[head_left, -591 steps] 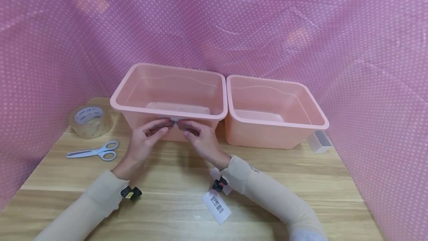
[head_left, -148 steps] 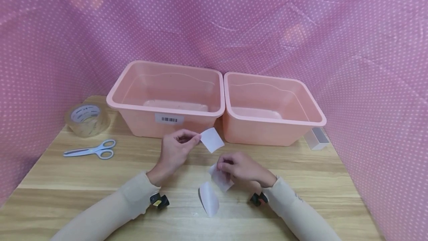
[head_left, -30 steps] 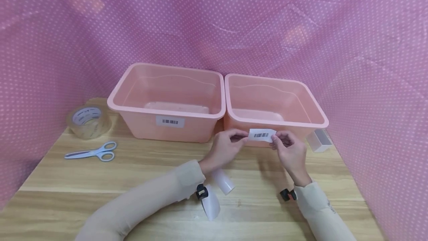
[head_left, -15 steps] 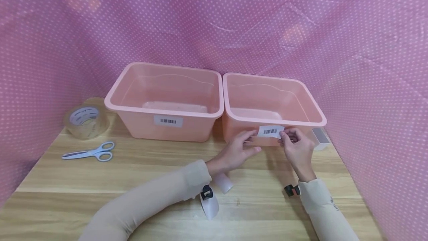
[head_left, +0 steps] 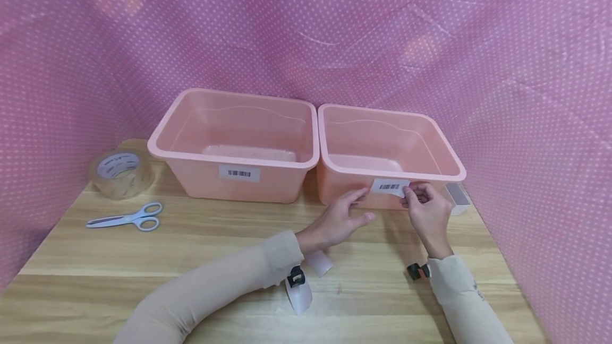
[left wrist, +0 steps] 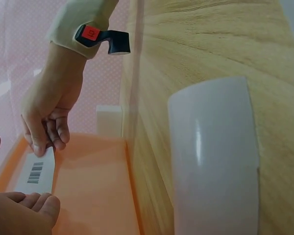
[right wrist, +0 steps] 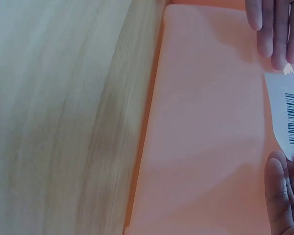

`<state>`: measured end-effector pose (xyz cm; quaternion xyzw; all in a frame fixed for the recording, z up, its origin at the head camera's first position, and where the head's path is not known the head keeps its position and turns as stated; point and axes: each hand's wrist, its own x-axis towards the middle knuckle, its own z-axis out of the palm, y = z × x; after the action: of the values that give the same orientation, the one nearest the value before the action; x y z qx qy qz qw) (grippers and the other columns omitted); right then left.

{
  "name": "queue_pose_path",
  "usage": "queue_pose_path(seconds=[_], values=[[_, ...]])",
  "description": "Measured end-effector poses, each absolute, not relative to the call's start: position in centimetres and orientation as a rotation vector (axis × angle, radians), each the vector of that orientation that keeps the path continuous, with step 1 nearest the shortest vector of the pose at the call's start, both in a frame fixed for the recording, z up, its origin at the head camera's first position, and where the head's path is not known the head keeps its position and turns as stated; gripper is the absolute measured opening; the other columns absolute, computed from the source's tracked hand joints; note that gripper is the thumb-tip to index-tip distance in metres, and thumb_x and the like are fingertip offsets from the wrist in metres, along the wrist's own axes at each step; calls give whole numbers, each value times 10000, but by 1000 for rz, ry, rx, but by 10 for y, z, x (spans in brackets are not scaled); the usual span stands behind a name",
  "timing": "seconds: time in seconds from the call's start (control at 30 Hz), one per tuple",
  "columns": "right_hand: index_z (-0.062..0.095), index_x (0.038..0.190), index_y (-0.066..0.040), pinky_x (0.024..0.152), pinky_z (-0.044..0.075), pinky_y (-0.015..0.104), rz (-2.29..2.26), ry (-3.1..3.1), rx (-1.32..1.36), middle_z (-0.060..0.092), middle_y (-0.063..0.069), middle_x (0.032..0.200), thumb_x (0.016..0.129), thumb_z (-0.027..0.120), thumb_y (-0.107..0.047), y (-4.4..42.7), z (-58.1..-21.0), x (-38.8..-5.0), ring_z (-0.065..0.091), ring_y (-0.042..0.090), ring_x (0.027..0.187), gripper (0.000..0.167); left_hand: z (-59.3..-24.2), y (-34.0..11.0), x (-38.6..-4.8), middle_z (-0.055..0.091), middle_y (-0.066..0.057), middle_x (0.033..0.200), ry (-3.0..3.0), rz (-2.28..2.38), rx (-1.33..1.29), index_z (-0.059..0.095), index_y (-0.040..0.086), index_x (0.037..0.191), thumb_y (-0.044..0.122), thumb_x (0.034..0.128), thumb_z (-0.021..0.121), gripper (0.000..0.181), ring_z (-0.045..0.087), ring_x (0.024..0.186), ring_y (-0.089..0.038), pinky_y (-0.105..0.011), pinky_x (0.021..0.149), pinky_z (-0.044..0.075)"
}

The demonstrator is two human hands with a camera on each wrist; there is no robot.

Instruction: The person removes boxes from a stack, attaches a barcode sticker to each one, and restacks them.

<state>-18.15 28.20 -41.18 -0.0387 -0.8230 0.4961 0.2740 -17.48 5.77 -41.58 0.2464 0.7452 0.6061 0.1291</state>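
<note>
A white barcode label [head_left: 389, 187] lies against the front of the right pink bin [head_left: 341, 182], just under its rim. My right hand [head_left: 430, 216] pinches the label's right end between thumb and fingers. That end bends a little off the wall in the right wrist view. My left hand [head_left: 337, 221] is at the label's left end, fingers straight and thumb spread away. Whether its fingertips touch the label is hard to tell. Another barcode label [head_left: 239, 173] sits flat on the front of the left pink bin [head_left: 196, 177].
Two curled pieces of white paper [head_left: 319, 263] lie on the wooden table [head_left: 229, 259] under my left wrist. Blue scissors [head_left: 129, 218] and a roll of clear tape [head_left: 125, 178] are at the left. A small white box [head_left: 458, 199] stands beside the right bin.
Earlier both hands were at the left bin's label. A second ago both pinched this label; since then it has moved right and up onto the right bin, and my left hand has let go.
</note>
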Motion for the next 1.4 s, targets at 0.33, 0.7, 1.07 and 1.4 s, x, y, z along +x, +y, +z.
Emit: queue_pose_path(seconds=[0.33, 0.7, 1.07, 1.4], values=[[687, 937, 101, 530, 598, 194, 1374, -2177, -111, 721, 270, 812, 923, 699, -26, 291, -425, -189, 658, -18, 545, 128, -412, 58, -175, 384, 23, 1636, 2191, 1682, 853, 366, 177, 1572, 341, 979, 656, 680, 451, 1457, -243, -422, 1213, 415], [682, 955, 108, 543, 603, 194, 1382, -2171, -131, 719, 285, 844, 925, 698, -20, 287, -426, -188, 657, -14, 558, 132, -410, 59, -182, 201, 88, 1697, 2194, 1510, 944, 212, 251, 1624, 332, 985, 637, 772, 234, 1571, -174, -442, 1300, 242], [688, 884, 87, 514, 584, 170, 1242, -2167, -86, 726, 246, 794, 915, 712, -38, 287, -429, -189, 648, -51, 555, 130, -411, 58, -185, 119, 83, 1709, 2193, 1485, 1015, 166, 226, 1632, 323, 979, 649, 818, 168, 1585, -163, -423, 1311, 206], [701, 823, 58, 520, 473, 5, 929, -2171, 33, 753, 182, 756, 869, 757, -30, 289, -429, -188, 554, -209, 613, 114, -412, 58, -185, 92, 83, 1710, 2196, 1487, 1034, 157, 216, 1633, 304, 984, 647, 818, 156, 1590, -183, -424, 1313, 190]])
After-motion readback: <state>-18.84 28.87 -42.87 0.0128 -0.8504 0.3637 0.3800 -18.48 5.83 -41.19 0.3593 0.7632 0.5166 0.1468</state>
